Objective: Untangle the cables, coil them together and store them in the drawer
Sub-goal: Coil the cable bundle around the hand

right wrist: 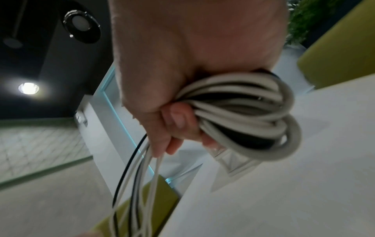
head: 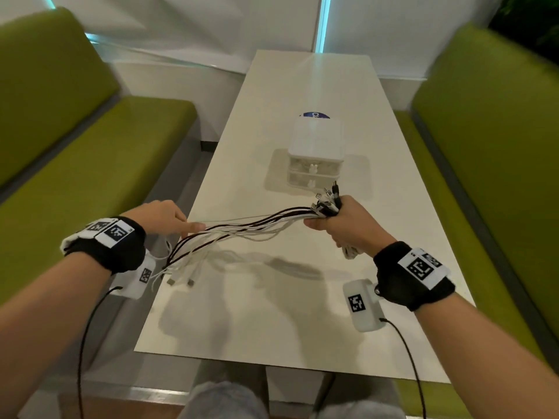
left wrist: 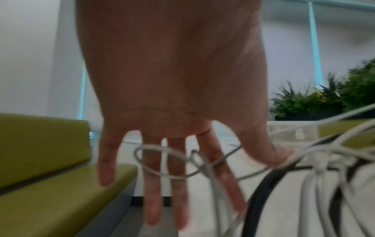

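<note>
A bundle of white and black cables stretches in the air between my two hands above the white table. My right hand grips one end in a fist, with several connectors sticking up out of it. In the right wrist view that hand holds a coil of the cables. My left hand has straight, spread fingers and touches the cables; thin white loops lie across them. Loose plug ends hang down to the table. The small white drawer unit stands just beyond my right hand, both drawers closed.
Green benches run along both long sides of the table. A blue round sticker lies behind the drawer unit. Plants stand at the far right. My left hand is over the table's left edge.
</note>
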Action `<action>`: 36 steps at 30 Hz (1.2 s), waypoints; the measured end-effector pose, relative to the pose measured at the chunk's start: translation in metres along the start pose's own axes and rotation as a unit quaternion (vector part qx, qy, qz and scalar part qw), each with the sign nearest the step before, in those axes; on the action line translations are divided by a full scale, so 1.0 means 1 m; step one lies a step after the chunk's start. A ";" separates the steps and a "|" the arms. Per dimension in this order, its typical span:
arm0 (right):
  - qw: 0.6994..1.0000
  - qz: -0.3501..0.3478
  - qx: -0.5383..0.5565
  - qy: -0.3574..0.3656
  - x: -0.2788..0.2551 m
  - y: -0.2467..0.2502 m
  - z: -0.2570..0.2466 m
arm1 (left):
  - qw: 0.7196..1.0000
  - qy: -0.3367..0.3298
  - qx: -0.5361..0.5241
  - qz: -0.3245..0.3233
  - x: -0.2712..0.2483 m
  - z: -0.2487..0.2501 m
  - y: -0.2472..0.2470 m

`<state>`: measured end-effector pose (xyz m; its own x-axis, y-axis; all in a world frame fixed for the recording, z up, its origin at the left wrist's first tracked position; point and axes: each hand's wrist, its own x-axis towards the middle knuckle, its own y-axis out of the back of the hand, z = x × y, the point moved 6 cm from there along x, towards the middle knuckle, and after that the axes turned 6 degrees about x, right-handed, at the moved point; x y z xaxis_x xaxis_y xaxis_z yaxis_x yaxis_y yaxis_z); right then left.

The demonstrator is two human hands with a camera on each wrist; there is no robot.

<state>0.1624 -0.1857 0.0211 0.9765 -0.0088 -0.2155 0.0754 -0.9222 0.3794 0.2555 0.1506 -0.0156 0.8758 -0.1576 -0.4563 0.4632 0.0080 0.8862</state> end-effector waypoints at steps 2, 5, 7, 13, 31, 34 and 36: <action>0.998 0.003 0.060 -0.008 -0.004 -0.009 0.000 | 1.000 0.024 -0.012 -0.008 0.002 -0.010 -0.001; 0.986 0.014 0.162 -0.024 -0.010 -0.016 0.001 | 0.997 0.066 -0.039 0.004 0.004 -0.033 0.001; 0.973 0.030 0.225 -0.039 -0.013 -0.020 0.002 | 0.994 0.092 -0.054 0.009 0.003 -0.044 -0.003; 0.938 0.111 0.325 -0.052 -0.024 -0.034 0.014 | 0.984 0.077 -0.122 0.108 -0.008 -0.032 0.002; 0.930 0.152 0.332 -0.043 -0.029 -0.052 0.022 | 0.912 -0.254 -0.134 0.294 -0.063 0.092 0.056; 0.923 0.148 0.353 -0.039 -0.033 -0.055 0.020 | 0.909 -0.356 -0.138 0.165 -0.070 0.161 0.015; 0.912 0.154 0.379 -0.035 -0.038 -0.052 0.022 | 0.913 -0.315 -0.193 0.174 -0.061 0.169 -0.002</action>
<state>0.1168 -0.1457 -0.0098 0.9107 -0.3128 -0.2697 -0.3871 -0.8743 -0.2930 0.1783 -0.0070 0.0244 0.7838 -0.6143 0.0907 0.2926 0.4942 0.8186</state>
